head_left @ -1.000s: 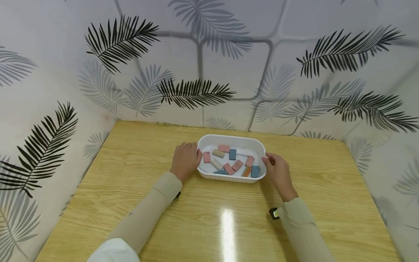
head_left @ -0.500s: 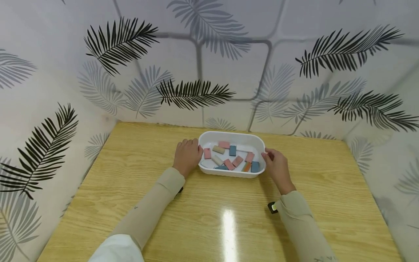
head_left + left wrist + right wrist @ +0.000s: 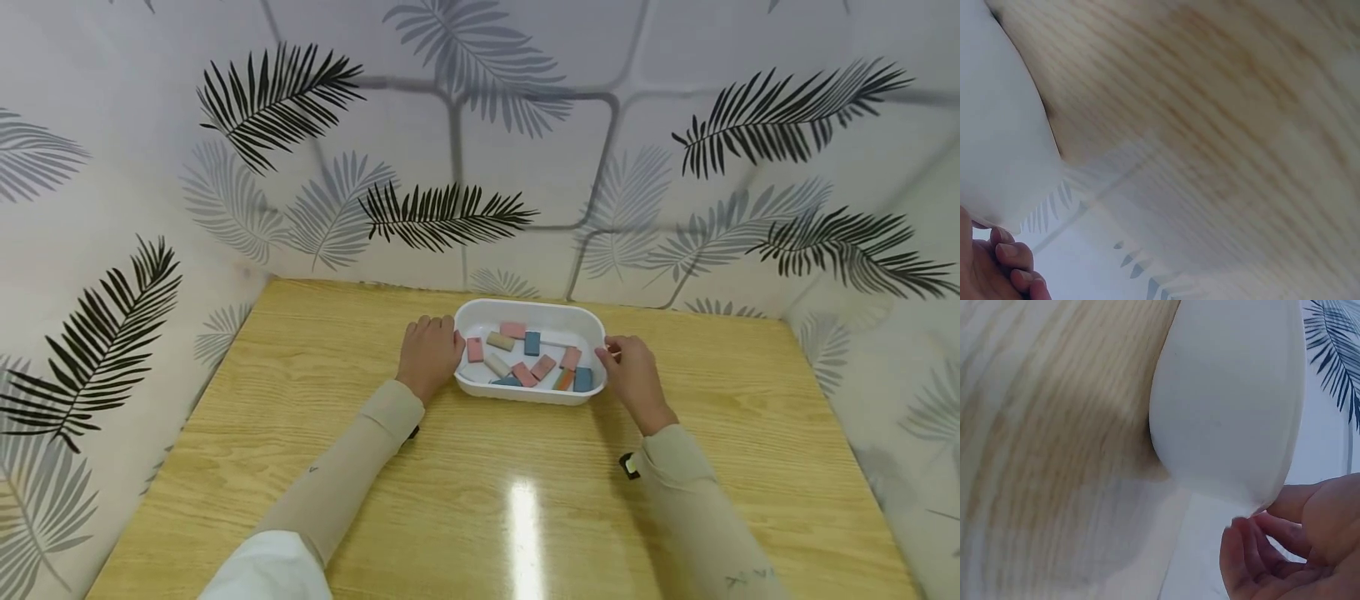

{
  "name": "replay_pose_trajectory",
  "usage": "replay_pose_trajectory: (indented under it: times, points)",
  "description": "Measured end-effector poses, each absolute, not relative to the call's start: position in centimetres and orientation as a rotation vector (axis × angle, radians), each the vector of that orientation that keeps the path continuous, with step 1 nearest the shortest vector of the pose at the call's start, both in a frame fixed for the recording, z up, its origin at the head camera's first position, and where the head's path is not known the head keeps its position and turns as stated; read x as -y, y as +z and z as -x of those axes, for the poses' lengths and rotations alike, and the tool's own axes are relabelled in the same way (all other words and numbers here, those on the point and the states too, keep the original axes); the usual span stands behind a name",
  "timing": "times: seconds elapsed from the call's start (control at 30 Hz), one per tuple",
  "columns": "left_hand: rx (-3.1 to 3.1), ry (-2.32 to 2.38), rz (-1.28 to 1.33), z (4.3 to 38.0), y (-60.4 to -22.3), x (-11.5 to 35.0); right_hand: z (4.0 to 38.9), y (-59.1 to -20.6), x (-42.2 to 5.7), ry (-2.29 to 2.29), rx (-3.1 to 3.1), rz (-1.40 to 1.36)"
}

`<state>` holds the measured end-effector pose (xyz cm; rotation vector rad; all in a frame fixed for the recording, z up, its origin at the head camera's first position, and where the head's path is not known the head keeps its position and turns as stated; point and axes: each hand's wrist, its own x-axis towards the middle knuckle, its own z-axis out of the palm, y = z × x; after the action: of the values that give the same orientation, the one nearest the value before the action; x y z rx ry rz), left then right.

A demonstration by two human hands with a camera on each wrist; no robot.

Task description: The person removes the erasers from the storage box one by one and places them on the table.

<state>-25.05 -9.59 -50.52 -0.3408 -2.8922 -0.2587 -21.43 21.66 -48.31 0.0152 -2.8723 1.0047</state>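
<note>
A white oval plastic basin point(image 3: 528, 394) rests on the wooden table between my two hands. Inside it lie several small blocks: pink ones point(image 3: 475, 350), blue ones point(image 3: 532, 343), beige ones point(image 3: 500, 341) and an orange-and-green one point(image 3: 564, 380). My left hand point(image 3: 430, 357) grips the basin's left rim, thumb on the inner side; its curled fingers point(image 3: 1015, 257) show under the rim in the left wrist view. On the opposite end my right hand point(image 3: 634, 377) pinches the rim between thumb and fingers, which the right wrist view shows close up against the basin wall point(image 3: 1229, 400).
The wooden table point(image 3: 480, 492) reaches back to a wall covering point(image 3: 420, 150) with a leaf print, which also stands at both sides. A bright light reflection point(image 3: 523, 533) lies on the tabletop in front of the basin.
The basin and both hands have shifted slightly away from me, toward the back of the table, mostly in the first half second. Both hands keep their hold on the rim.
</note>
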Motion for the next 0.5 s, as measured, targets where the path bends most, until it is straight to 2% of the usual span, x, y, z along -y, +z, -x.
replay_pose_trajectory:
  times: [0.23, 0.5]
  points:
    - [2.899, -0.243, 0.357, 25.3, -50.6, 9.6, 21.4, -47.7, -20.9, 0.671, 2.791, -0.166]
    - [2.865, -0.231, 0.364, 25.0, -50.4, 9.7, 22.8, -47.6, -19.4, 0.704, 2.883, -0.457]
